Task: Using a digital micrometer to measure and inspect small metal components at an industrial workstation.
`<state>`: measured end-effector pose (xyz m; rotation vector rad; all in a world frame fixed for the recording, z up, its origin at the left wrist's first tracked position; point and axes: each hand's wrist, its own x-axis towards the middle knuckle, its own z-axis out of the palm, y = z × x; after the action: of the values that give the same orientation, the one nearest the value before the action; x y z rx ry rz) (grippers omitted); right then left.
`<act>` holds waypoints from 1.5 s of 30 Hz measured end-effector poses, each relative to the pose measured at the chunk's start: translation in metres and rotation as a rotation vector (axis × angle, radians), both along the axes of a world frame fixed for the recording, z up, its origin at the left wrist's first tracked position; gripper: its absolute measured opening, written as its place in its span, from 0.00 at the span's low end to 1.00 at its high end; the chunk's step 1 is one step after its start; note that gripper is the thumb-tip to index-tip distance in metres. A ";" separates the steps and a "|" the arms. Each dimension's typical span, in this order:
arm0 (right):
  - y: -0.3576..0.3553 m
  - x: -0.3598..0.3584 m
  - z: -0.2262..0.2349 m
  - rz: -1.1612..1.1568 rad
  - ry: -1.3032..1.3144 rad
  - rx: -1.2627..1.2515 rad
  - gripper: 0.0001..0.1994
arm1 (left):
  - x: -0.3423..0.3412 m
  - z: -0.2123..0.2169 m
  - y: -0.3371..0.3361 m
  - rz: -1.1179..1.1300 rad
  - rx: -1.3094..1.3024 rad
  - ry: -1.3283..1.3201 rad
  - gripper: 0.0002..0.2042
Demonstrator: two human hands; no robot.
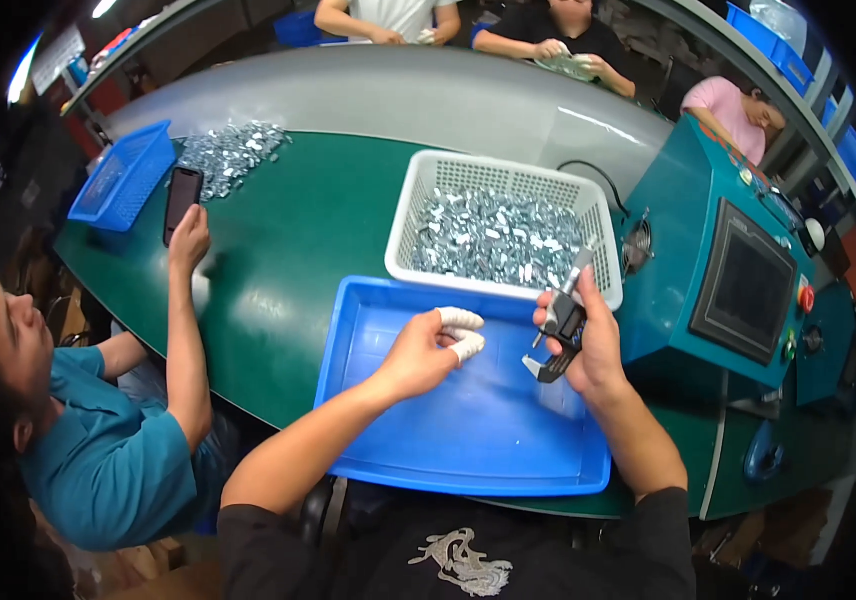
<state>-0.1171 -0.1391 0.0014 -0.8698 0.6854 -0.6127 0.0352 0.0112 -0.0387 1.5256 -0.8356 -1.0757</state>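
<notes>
The digital caliper (560, 335) sits in the right hand (593, 345), held upright over the far right part of the blue tray (468, 440), its dark body and metal jaws facing the left hand. The right-hand fingers are wrapped around the caliper's body, thumb on the near side by the slider; the grip is closed on the tool.

The left hand (423, 355) hovers above the tray just to the left of the caliper, not touching it. Its thumb and forefinger wear white finger cots (463, 333) and are brought close together at the tips. Whether a small part is pinched between them is too small to tell.

As for progress, it looks early or mid-way in a measuring round: the white basket (403, 235) just beyond the tray is well filled with small shiny metal parts (498, 240), while the tray shows no parts on it. So I judge that most of the pieces are not yet checked.

To the left, another person's hand holds up a black phone (182, 197), near a loose heap of metal pieces (233, 150) and a blue basket (123, 180) on the green table (288, 260).
</notes>
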 end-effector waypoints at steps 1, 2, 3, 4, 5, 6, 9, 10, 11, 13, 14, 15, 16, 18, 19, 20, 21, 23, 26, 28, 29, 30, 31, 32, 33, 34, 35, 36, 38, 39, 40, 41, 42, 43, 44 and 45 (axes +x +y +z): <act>0.003 0.002 0.001 0.029 0.010 0.034 0.24 | 0.002 -0.003 0.002 0.010 0.021 0.037 0.16; 0.008 0.003 0.005 0.059 -0.005 0.027 0.24 | 0.006 0.000 0.003 -0.022 0.053 0.047 0.16; 0.012 0.004 0.006 0.080 -0.018 0.019 0.24 | 0.009 -0.001 0.003 -0.061 0.074 0.040 0.16; 0.011 0.004 0.003 0.125 -0.017 0.005 0.24 | 0.013 -0.001 0.006 -0.120 0.105 -0.001 0.16; 0.014 0.006 0.005 0.145 -0.003 0.003 0.19 | 0.017 -0.001 0.009 -0.173 0.132 -0.045 0.16; 0.017 0.008 0.008 0.134 0.036 -0.038 0.17 | 0.020 -0.001 0.010 -0.191 0.161 -0.064 0.15; 0.022 0.011 0.014 0.091 0.127 -0.086 0.15 | 0.028 -0.011 0.010 -0.217 0.194 -0.104 0.15; 0.022 0.009 0.018 0.081 0.088 -0.039 0.15 | 0.031 -0.012 0.009 -0.217 0.219 -0.173 0.15; 0.022 0.009 0.020 0.080 0.047 0.008 0.15 | 0.033 -0.013 0.010 -0.206 0.244 -0.243 0.15; 0.022 0.008 0.016 0.088 0.021 0.016 0.16 | 0.032 -0.021 0.012 -0.164 0.150 -0.307 0.14; 0.022 0.009 0.014 0.112 -0.004 0.026 0.17 | 0.030 -0.017 0.013 -0.186 0.133 -0.382 0.14; 0.024 0.011 0.014 0.111 0.001 0.028 0.17 | 0.028 -0.013 0.015 -0.206 0.116 -0.457 0.14; 0.025 0.013 0.014 0.086 0.100 -0.045 0.18 | 0.027 -0.009 0.015 -0.206 0.116 -0.452 0.14; 0.027 0.019 0.010 0.055 0.230 -0.164 0.22 | 0.026 -0.002 0.016 -0.267 0.119 -0.550 0.14; 0.027 0.021 0.010 0.060 0.234 -0.163 0.22 | 0.027 -0.003 0.016 -0.264 0.121 -0.545 0.14; 0.027 0.023 0.011 0.060 0.195 -0.111 0.21 | 0.029 -0.005 0.017 -0.267 0.111 -0.541 0.14; 0.027 0.025 0.013 0.059 0.156 -0.059 0.21 | 0.030 -0.005 0.018 -0.271 0.101 -0.537 0.14; 0.029 0.029 0.016 0.070 0.106 -0.001 0.21 | 0.032 -0.005 0.019 -0.280 0.093 -0.549 0.14; 0.029 0.034 0.014 0.135 0.109 -0.042 0.20 | 0.033 -0.003 0.019 -0.299 0.081 -0.565 0.14; 0.033 0.039 0.014 0.078 0.249 -0.142 0.21 | 0.034 -0.001 0.018 -0.310 0.081 -0.568 0.14; 0.033 0.040 0.015 0.076 0.248 -0.138 0.21 | 0.034 -0.001 0.017 -0.313 0.093 -0.561 0.14; 0.032 0.040 0.017 0.093 0.185 -0.090 0.20 | 0.034 -0.001 0.016 -0.316 0.104 -0.554 0.14; 0.032 0.040 0.018 0.108 0.123 -0.041 0.20 | 0.034 -0.002 0.016 -0.322 0.107 -0.555 0.14; 0.032 0.038 0.018 0.140 0.070 -0.005 0.19 | 0.033 -0.002 0.017 -0.319 0.093 -0.562 0.14; 0.030 0.037 0.017 0.135 0.067 -0.001 0.19 | 0.032 -0.002 0.017 -0.317 0.078 -0.569 0.13; 0.028 0.037 0.016 0.161 0.071 -0.023 0.19 | 0.031 -0.002 0.017 -0.323 0.081 -0.572 0.13; 0.027 0.035 0.014 0.184 0.075 -0.044 0.19 | 0.031 -0.002 0.018 -0.314 0.075 -0.577 0.13; 0.030 0.037 0.016 0.132 0.198 -0.113 0.19 | 0.031 -0.003 0.018 -0.305 0.068 -0.581 0.13; 0.027 0.036 0.011 0.103 0.171 -0.108 0.19 | 0.031 -0.002 0.019 -0.304 0.072 -0.578 0.13; 0.025 0.035 0.010 0.084 0.148 -0.109 0.18 | 0.031 -0.001 0.019 -0.292 0.072 -0.571 0.13; 0.024 0.032 0.013 0.078 0.060 -0.018 0.17 | 0.030 0.001 0.020 -0.302 0.073 -0.577 0.13; 0.022 0.029 0.013 0.074 0.054 -0.016 0.17 | 0.029 0.002 0.020 -0.303 0.089 -0.577 0.13; 0.021 0.026 0.011 0.100 0.001 0.011 0.17 | 0.028 0.003 0.019 -0.304 0.104 -0.576 0.13; 0.020 0.024 0.010 0.125 -0.052 0.038 0.17 | 0.028 0.003 0.018 -0.307 0.107 -0.581 0.13; 0.021 0.024 0.011 0.125 -0.058 0.044 0.17 | 0.028 0.003 0.019 -0.308 0.100 -0.589 0.14; 0.022 0.025 0.012 0.111 0.054 -0.028 0.18 | 0.027 0.003 0.020 -0.309 0.092 -0.597 0.14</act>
<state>-0.0921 -0.1169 0.0135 -0.9467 0.6738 -0.5019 0.0625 0.0312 -0.0353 1.8718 -1.4860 -0.8835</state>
